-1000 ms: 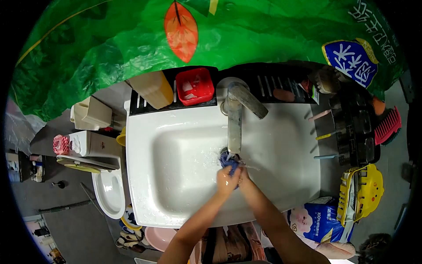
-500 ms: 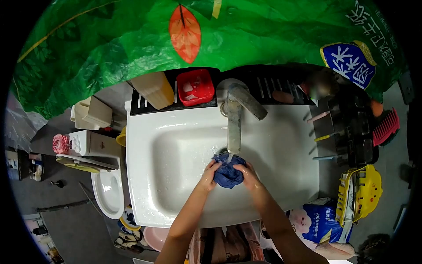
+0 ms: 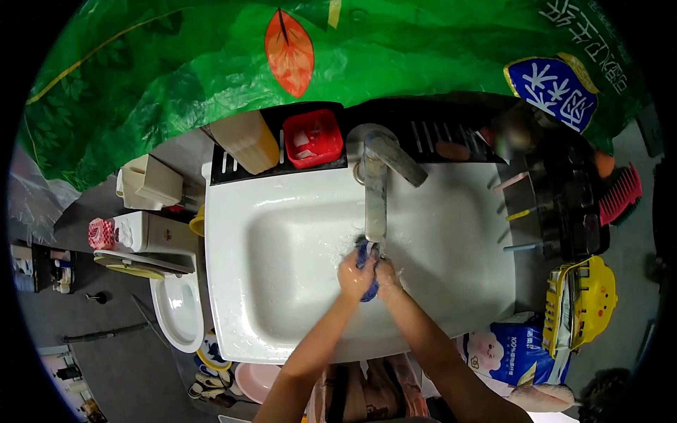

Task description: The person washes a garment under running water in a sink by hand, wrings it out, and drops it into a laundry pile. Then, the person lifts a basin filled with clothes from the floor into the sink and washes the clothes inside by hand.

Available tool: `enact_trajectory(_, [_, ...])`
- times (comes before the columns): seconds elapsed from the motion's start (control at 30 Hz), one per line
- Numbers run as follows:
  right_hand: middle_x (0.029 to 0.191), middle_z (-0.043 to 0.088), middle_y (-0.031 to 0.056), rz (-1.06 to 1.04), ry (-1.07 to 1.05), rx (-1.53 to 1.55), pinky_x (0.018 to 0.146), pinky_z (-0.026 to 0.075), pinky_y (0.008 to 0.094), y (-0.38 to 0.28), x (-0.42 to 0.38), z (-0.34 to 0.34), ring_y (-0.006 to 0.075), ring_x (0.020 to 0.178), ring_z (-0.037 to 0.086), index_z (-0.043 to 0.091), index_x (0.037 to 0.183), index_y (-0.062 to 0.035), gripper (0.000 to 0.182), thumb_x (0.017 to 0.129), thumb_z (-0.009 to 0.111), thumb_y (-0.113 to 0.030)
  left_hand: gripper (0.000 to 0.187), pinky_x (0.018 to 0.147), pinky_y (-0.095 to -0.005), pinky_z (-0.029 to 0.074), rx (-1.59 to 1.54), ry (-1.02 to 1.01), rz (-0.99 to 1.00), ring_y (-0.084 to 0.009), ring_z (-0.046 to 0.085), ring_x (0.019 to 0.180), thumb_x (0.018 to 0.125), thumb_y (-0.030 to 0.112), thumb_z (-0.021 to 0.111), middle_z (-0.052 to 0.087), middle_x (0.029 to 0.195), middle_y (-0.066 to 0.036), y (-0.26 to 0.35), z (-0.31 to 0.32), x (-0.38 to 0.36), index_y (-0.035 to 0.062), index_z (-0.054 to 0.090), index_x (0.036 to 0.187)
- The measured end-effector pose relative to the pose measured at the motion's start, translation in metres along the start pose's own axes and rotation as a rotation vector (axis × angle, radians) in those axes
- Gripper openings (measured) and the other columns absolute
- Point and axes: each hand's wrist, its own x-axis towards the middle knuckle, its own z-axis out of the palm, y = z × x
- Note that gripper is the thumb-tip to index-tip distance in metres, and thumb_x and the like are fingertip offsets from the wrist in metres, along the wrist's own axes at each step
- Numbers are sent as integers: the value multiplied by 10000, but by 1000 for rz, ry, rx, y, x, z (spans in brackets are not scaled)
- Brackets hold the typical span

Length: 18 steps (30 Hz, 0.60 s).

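Note:
A wet blue cloth [image 3: 369,290] is squeezed between my two hands under the faucet [image 3: 376,204], over the white sink [image 3: 229,282]. My left hand [image 3: 355,273] closes on the cloth from the left, and my right hand [image 3: 386,276] presses against it from the right. Water runs from the spout and splashes around my fingers. Much of the cloth is hidden by the hands; a strip shows between them and below.
Behind the faucet stand a red soap box [image 3: 312,139] and a bottle of yellowish liquid [image 3: 245,143]. A black toothbrush holder [image 3: 568,197] and a yellow basket [image 3: 589,303] are at the right. A green plastic sheet [image 3: 176,84] hangs across the top. The toilet [image 3: 159,296] is at left.
My hands have come together and squeezed the cloth from a wide bundle into a narrow strip. Water now splashes more around them. The view has shifted slightly.

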Motion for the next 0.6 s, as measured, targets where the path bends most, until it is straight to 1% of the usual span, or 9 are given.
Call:
enact_trajectory(0.03, [949, 575, 80, 60, 132, -226, 692, 460, 292, 4, 5, -4, 154, 814, 564, 552, 1022, -25, 330, 859, 467, -299, 287, 578, -384, 435, -30, 5, -54, -357, 565, 658, 752, 284, 611, 580, 710, -211, 1, -4, 6, -1, 583, 780])
enact_trajectory(0.1, [998, 578, 85, 74, 85, -204, 747, 450, 284, -9, -12, 1, 162, 844, 571, 529, 1072, 6, 385, 845, 504, -305, 275, 576, -348, 437, -46, 104, -175, -270, 579, 618, 778, 282, 597, 591, 663, -163, -15, -5, 22, 7, 598, 792])
enact_trajectory(0.2, [999, 583, 85, 207, -87, -32, 782, 442, 277, -40, -35, 6, 172, 872, 574, 530, 1064, 16, 398, 805, 570, -284, 223, 655, -256, 431, -272, -58, -254, -125, 552, 689, 839, 205, 543, 617, 778, -63, -37, -10, 27, -9, 597, 870])
enact_trajectory(0.3, [972, 588, 96, 62, -188, -88, 791, 439, 282, -57, -43, -11, 182, 865, 577, 526, 1055, 36, 421, 751, 636, -234, 225, 637, -244, 435, -778, -52, -367, -85, 530, 712, 868, 227, 517, 597, 794, -6, -25, -16, 22, 21, 601, 901])
enact_trajectory(0.33, [929, 591, 82, 26, -126, -38, 787, 460, 296, -64, -43, -17, 182, 859, 583, 541, 994, 27, 316, 730, 649, -110, 211, 690, -243, 444, -835, -120, -461, -101, 548, 783, 878, 202, 500, 596, 884, -13, -21, -27, 21, 30, 577, 973])
enact_trajectory(0.37, [891, 593, 78, -7, -75, -33, 768, 459, 284, -77, -49, -16, 177, 831, 583, 548, 954, 15, 278, 724, 645, -107, 213, 705, -246, 447, -884, -109, -489, -102, 551, 795, 877, 202, 501, 598, 889, -18, -20, -32, 19, 34, 572, 986])
enact_trajectory(0.43, [900, 591, 88, -121, -47, -2, 749, 452, 270, -81, -42, -32, 176, 808, 582, 545, 958, 16, 285, 715, 642, -97, 220, 736, -251, 451, -988, -88, -544, -105, 559, 819, 875, 201, 501, 603, 900, -28, -18, -39, 16, 42, 563, 1013])
enact_trajectory(0.47, [882, 575, 95, -187, -60, 23, 769, 436, 290, -84, -41, -34, 189, 821, 564, 529, 925, 21, 270, 698, 634, -81, 236, 752, -262, 460, -981, -68, -528, -119, 568, 839, 875, 200, 498, 605, 921, -39, -18, -43, 16, 40, 548, 1042])
enact_trajectory(0.6, [923, 565, 100, -156, -170, 185, 810, 435, 307, -92, -38, -34, 197, 888, 546, 509, 974, 21, 284, 720, 581, -83, 260, 770, -286, 461, -1000, -87, -443, -141, 569, 866, 868, 202, 506, 592, 970, -45, -13, -54, 11, 47, 534, 1076])
